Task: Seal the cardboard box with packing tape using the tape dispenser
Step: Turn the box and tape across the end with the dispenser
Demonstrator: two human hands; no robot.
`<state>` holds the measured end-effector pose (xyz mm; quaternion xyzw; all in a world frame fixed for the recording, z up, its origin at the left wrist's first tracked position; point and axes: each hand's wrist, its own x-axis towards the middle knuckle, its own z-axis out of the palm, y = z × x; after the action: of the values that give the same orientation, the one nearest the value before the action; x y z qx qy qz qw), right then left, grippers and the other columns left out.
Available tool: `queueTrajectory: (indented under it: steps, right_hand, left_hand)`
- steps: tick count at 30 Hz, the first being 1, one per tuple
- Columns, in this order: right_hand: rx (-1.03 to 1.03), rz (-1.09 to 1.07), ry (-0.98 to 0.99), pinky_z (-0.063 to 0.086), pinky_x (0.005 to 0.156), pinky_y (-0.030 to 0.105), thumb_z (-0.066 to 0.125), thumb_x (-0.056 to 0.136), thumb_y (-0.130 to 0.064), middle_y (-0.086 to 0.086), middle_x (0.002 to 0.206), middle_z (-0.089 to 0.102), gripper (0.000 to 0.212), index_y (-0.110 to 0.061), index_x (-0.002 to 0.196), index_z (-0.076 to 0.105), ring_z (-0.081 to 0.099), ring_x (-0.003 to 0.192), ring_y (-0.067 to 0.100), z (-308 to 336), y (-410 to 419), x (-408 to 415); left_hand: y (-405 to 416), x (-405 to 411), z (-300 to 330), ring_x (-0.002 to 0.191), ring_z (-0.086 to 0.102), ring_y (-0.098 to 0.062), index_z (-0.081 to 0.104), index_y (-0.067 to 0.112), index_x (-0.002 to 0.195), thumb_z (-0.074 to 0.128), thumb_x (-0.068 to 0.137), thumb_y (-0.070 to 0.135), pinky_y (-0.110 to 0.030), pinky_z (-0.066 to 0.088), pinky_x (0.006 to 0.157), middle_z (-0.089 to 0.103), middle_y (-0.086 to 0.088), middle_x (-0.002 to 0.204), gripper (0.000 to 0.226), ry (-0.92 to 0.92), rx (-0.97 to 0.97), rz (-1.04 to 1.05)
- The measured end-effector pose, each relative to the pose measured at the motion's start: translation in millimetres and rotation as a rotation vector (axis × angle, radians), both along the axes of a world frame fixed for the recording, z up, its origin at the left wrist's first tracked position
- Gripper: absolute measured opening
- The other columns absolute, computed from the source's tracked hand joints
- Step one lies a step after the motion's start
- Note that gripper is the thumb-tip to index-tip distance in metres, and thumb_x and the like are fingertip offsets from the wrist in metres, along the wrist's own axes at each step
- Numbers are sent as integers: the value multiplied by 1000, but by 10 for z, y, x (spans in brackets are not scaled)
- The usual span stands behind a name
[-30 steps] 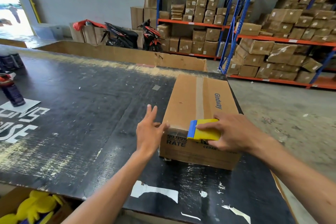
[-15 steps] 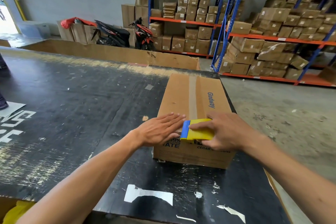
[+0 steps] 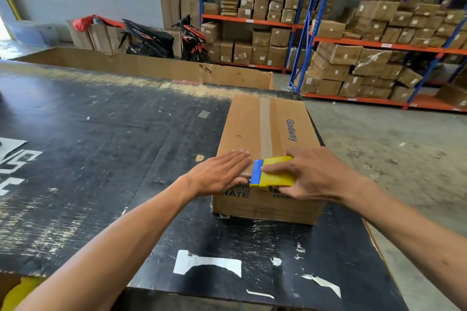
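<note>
Tape dispenser [image 3: 274, 171] at box [image 3: 267, 131] near edge, R fingers [image 3: 275, 168] clamped round it, L hand [image 3: 218, 173] flat beside, fingers together

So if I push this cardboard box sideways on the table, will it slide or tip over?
Probably slide: the cardboard box is long and low, lying flat on the table. Its walls look straight, so likely stiff. Its weight cannot be judged.

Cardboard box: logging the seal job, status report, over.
Left hand flat on cardboard box. Right hand grips tape dispenser at near edge. Tape strip along top seam. Nothing obstructing.
</note>
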<state>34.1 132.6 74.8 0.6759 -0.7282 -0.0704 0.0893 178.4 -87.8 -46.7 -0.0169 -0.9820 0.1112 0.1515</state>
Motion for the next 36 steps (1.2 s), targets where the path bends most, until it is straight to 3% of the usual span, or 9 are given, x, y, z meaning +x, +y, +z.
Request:
queueTrajectory:
  steps: [6,10,14,17,19,24,27,31,36]
  right_hand:
    - [19,17,0,30,53,27,42,80,-71,-6,84,48,57,-65,136,38,46,63,12,20,339,-327]
    - [30,-4,-31,44,48,30,46,78,-67,-5,88,56,56,-64,134,43,54,63,15,-32,608,-584]
    - [22,33,8,15,47,17,60,81,-55,-9,77,39,53,-55,133,53,40,58,10,-72,563,-553]
    - [40,15,-1,20,51,18,56,86,-56,-7,82,42,55,-56,140,45,41,64,10,-69,573,-599]
    - [40,10,-6,19,51,18,51,84,-59,-8,80,42,55,-57,139,46,38,62,8,-66,561,-599]
    - [-2,-17,-17,32,51,28,36,73,-65,-8,81,44,61,-60,133,50,50,65,16,-86,552,-581]
    - [-25,-14,0,33,53,29,34,74,-66,-8,82,42,62,-60,134,47,47,64,15,-116,563,-576]
    - [-81,57,18,28,44,26,46,73,-61,-5,75,51,56,-52,127,62,35,54,10,-161,596,-604]
    - [-97,81,-25,42,42,28,48,78,-67,-1,83,58,56,-51,131,59,47,55,15,-167,699,-686]
  left_hand:
    - [6,18,25,149,27,-27,28,2,155,3,101,59,-40,0,120,30,-17,160,82,-40,67,30]
    - [36,-9,58,152,15,-22,16,6,158,0,99,60,-31,-7,120,19,-14,164,82,-72,72,35]
    - [62,-9,150,153,12,-21,11,8,159,7,102,58,-30,-3,122,16,-13,165,76,-157,76,12]
    - [131,-83,271,149,28,-30,23,4,157,13,103,59,-41,12,125,30,-19,160,78,-108,-22,-28]
    - [231,-247,322,152,17,-32,18,3,157,6,100,61,-44,7,125,20,-20,162,82,-114,-20,-61]
    - [449,-624,178,154,-4,-24,-2,8,157,-15,89,64,-35,-7,124,-3,-13,165,90,-254,48,-85]
    - [460,-652,151,154,-4,-20,-2,8,158,-2,95,60,-32,-5,124,-4,-11,167,81,-292,54,-43]
    - [457,-636,183,154,-3,-20,0,8,159,16,105,51,-31,-5,123,-3,-11,167,71,-315,56,-49]
    - [437,-575,204,154,-3,-17,1,11,159,2,94,61,-27,-7,121,-2,-7,167,82,-304,106,-50]
